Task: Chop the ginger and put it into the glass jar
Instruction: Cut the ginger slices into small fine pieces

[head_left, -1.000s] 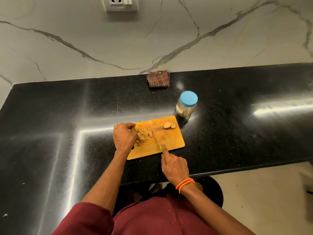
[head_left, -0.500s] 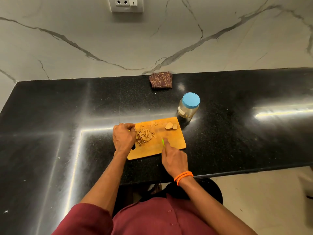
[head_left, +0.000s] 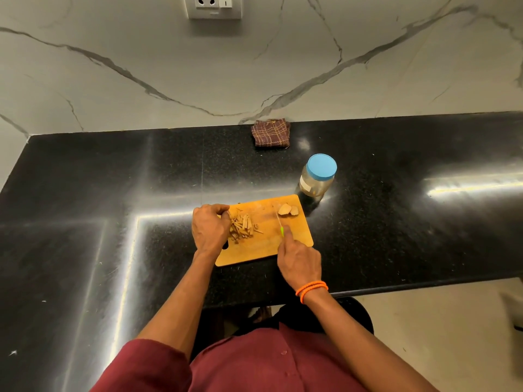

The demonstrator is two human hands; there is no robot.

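Gripping a knife over the board, the right hand points its blade toward two ginger chunks. The left hand, fingers curled, presses on the ginger strips. The lidded jar stands just beyond the board.

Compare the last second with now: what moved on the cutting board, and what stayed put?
The right hand, gripping the knife, swung the blade away from the ginger strips toward the uncut ginger pieces. The left hand stayed curled beside the strips; the cutting board and the lidded glass jar are unmoved.
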